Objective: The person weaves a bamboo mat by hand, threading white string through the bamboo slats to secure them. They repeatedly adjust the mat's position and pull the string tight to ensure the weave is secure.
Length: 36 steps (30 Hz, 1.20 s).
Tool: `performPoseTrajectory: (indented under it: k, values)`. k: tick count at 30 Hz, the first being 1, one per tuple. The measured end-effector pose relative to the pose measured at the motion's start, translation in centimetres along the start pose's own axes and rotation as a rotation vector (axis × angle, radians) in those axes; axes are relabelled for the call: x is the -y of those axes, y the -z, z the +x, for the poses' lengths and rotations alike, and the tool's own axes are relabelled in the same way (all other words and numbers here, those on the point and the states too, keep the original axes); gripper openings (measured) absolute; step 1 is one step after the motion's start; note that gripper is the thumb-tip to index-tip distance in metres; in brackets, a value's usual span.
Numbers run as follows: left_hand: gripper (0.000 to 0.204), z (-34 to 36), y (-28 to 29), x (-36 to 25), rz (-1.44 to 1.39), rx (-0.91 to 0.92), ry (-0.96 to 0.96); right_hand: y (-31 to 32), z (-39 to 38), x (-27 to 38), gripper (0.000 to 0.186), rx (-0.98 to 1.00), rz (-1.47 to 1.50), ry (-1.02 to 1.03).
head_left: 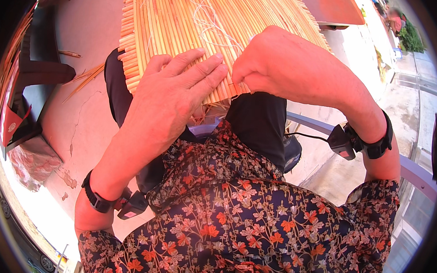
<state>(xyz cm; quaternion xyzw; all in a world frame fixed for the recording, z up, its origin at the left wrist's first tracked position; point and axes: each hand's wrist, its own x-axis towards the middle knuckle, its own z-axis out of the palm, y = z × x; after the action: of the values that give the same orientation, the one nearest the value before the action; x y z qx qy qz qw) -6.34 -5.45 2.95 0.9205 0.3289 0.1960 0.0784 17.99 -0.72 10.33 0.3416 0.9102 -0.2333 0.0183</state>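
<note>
A mat of straw-coloured reed stalks (160,24), laid side by side, rests across my knees. Flat on its near left part lies my left hand (174,93), fingers stretched over the stalks and pressing on them. My right hand (280,66) is closed in a pinch at the near right edge of the mat, knuckles up. Whatever its fingertips grip is hidden behind the fingers. Loose loops of thin white thread (200,19) lie on the mat, trailing toward my right hand.
Left of me stands a dark wooden frame (45,74), with loose stalks (88,76) on the floor beside it and a rough stone (34,161) nearer. A reddish flat board (334,7) is beyond the mat. A pale purple rail (311,122) passes at my right.
</note>
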Motion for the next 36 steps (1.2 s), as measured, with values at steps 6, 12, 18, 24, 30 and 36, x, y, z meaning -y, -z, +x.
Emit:
performPoseTrajectory:
  k: [6, 12, 18, 24, 30, 36]
  values:
    - [0.059, 0.0, 0.0, 0.1, 0.003, 0.008, 0.002, 0.5, 0.9, 0.4, 0.01, 0.031, 0.001, 0.009]
    - [0.057, -0.1, 0.0, 0.1, 0.006, 0.013, -0.002, 0.7, 1.0, 0.4, 0.01, 0.034, 0.044, -0.007]
    - [0.058, -0.1, 0.0, 0.0, 0.004, 0.012, 0.001, 0.1, 1.0, 0.2, 0.012, 0.012, 0.052, -0.002]
    - [0.06, -0.1, 0.0, -0.1, 0.013, 0.013, -0.002, -0.3, 0.9, 0.1, 0.015, 0.027, 0.008, -0.004]
    - [0.062, -0.3, -0.4, 0.2, 0.032, 0.007, -0.017, -1.8, 1.2, 0.4, 0.017, -0.006, -0.058, -0.001]
    - [0.047, -1.0, -1.4, -0.1, 0.048, -0.021, -0.003, -2.4, 1.4, 0.8, 0.018, 0.052, -0.122, -0.009]
